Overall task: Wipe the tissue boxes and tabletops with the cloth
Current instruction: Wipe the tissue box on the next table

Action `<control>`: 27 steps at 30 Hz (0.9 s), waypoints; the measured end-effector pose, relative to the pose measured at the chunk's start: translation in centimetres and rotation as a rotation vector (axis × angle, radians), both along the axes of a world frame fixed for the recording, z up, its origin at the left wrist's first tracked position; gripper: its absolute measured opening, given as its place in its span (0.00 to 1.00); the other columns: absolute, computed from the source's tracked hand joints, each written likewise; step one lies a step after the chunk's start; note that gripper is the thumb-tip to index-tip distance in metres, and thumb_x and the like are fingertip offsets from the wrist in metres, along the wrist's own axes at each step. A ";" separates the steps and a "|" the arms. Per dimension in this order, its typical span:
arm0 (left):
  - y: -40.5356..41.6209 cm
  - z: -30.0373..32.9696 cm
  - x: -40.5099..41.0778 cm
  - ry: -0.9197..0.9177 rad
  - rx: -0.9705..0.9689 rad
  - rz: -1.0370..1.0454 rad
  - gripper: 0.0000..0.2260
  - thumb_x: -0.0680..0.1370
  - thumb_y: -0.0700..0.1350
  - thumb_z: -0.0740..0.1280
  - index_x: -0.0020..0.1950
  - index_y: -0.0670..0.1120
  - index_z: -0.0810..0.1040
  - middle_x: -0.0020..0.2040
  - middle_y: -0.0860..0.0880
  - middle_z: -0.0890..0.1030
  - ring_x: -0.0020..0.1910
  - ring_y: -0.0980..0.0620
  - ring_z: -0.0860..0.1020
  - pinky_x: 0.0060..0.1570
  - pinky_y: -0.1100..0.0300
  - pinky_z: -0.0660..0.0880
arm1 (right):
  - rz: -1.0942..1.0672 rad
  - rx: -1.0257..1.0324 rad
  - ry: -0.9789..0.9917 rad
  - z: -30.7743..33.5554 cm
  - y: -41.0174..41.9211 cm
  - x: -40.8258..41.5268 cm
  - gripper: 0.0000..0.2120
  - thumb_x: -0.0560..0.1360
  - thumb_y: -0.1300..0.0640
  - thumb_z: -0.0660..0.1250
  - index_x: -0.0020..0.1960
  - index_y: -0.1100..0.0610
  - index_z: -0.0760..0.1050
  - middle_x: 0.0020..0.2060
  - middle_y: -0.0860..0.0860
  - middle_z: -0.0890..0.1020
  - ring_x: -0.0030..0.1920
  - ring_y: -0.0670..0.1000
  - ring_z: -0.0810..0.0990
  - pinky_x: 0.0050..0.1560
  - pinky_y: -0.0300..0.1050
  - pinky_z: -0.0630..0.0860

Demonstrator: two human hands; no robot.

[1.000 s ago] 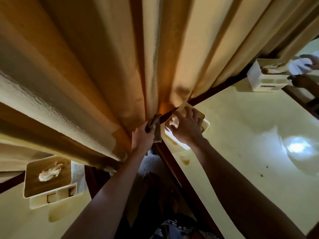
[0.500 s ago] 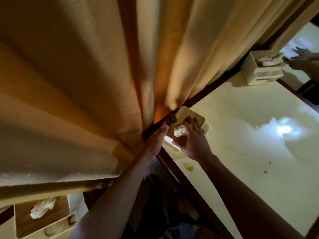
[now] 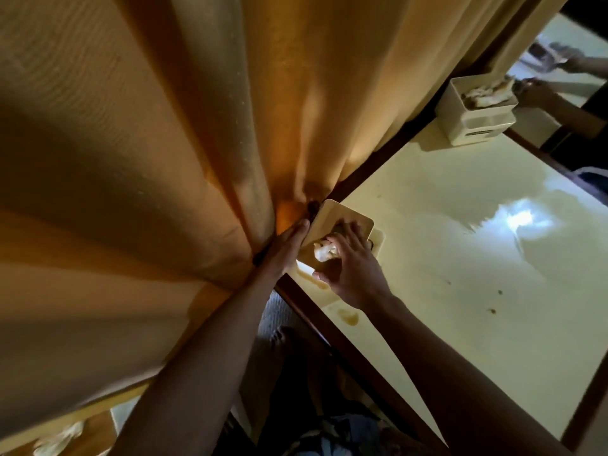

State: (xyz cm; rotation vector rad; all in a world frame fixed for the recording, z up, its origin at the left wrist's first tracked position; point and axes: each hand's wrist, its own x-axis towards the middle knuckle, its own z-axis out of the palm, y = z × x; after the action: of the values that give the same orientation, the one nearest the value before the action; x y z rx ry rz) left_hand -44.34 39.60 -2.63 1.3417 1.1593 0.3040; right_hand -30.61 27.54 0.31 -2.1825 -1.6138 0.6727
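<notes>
Progress, judged from how things lie: early to middle. The tabletop (image 3: 460,258) shows brown stains near its left edge and small dark specks toward the right, so wiping there is not finished. A glossy patch around the light's reflection may be wet; cannot tell.

Box (image 3: 342,222) at the table's far left corner, against the curtain (image 3: 164,159). Right hand (image 3: 348,268) rests on its lid, fingers curled over the top, a tuft of white tissue (image 3: 324,251) poking out beside them. Left hand (image 3: 286,248) lies flat along the box's left side, fingers straight and together, pressed between box and curtain. The cloth (image 3: 312,206) appears as a dark bit just past the left fingertips; who holds it cannot be told.

Second box (image 3: 473,113) at the far right corner, open-topped, crumpled tissue inside. Another person's hands are near it.

Third box (image 3: 65,436), bottom left, tissue showing on top, mostly cut off.
</notes>
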 end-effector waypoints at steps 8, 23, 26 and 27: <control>-8.3 -2.3 -5.4 0.007 0.057 0.178 0.22 0.81 0.63 0.63 0.70 0.52 0.77 0.61 0.56 0.81 0.63 0.51 0.77 0.65 0.52 0.73 | 0.014 0.009 -0.038 -0.6 -0.2 0.3 0.48 0.70 0.37 0.78 0.80 0.56 0.62 0.85 0.54 0.54 0.85 0.59 0.46 0.79 0.60 0.58; -13.2 -6.6 -3.8 0.566 0.671 0.023 0.17 0.79 0.48 0.69 0.68 0.49 0.78 0.73 0.49 0.72 0.72 0.46 0.68 0.71 0.45 0.71 | -0.039 -0.062 -0.198 3.8 2.5 2.1 0.34 0.66 0.42 0.78 0.67 0.55 0.76 0.72 0.58 0.67 0.72 0.64 0.63 0.62 0.61 0.78; -15.5 -6.3 -3.5 0.570 0.804 -0.107 0.17 0.81 0.59 0.64 0.62 0.51 0.80 0.74 0.49 0.71 0.74 0.47 0.67 0.73 0.48 0.68 | -0.096 -0.008 -0.202 4.8 2.6 3.4 0.33 0.64 0.45 0.79 0.66 0.54 0.77 0.71 0.57 0.67 0.73 0.63 0.63 0.59 0.56 0.76; -15.9 -6.2 -3.3 0.563 0.809 -0.108 0.18 0.81 0.61 0.62 0.62 0.52 0.80 0.73 0.50 0.72 0.74 0.47 0.68 0.73 0.49 0.68 | -0.112 0.001 -0.204 5.0 2.4 3.7 0.32 0.64 0.45 0.79 0.65 0.53 0.77 0.72 0.57 0.67 0.73 0.63 0.62 0.55 0.54 0.75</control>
State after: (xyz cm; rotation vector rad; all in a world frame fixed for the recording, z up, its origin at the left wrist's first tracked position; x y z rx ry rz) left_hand -47.60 23.74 -8.87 2.2948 1.4892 0.3428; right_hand -26.93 29.97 5.36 -2.3859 -1.5701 0.4289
